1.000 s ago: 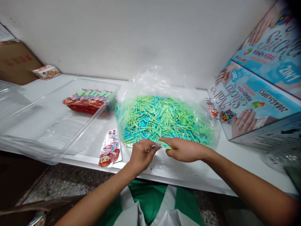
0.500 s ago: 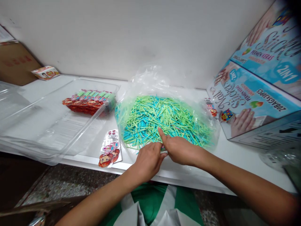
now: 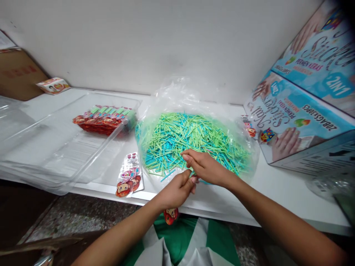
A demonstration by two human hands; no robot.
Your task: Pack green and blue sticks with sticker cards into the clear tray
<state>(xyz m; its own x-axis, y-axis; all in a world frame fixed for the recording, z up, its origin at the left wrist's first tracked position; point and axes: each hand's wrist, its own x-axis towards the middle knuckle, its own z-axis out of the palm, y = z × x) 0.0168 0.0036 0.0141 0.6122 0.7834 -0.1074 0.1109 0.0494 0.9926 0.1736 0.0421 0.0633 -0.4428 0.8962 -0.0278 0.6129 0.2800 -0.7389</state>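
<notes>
Inside the clear bag (image 3: 180, 92) lie green-blue sticks (image 3: 191, 138).

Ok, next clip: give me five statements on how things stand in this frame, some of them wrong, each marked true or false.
1. Green and blue sticks lie heaped in a clear bag. True.
2. The stacked packets sit outside the clear tray. False: they are inside the clear tray.
3. A red-haired character's face shows just below the left hand. True.
4. The two hands are at opposite ends of the table. False: the left hand and right hand are close together at the bag's near side.
5. The brown cardboard box is at the right end. False: the brown cardboard box is at the left.
</notes>
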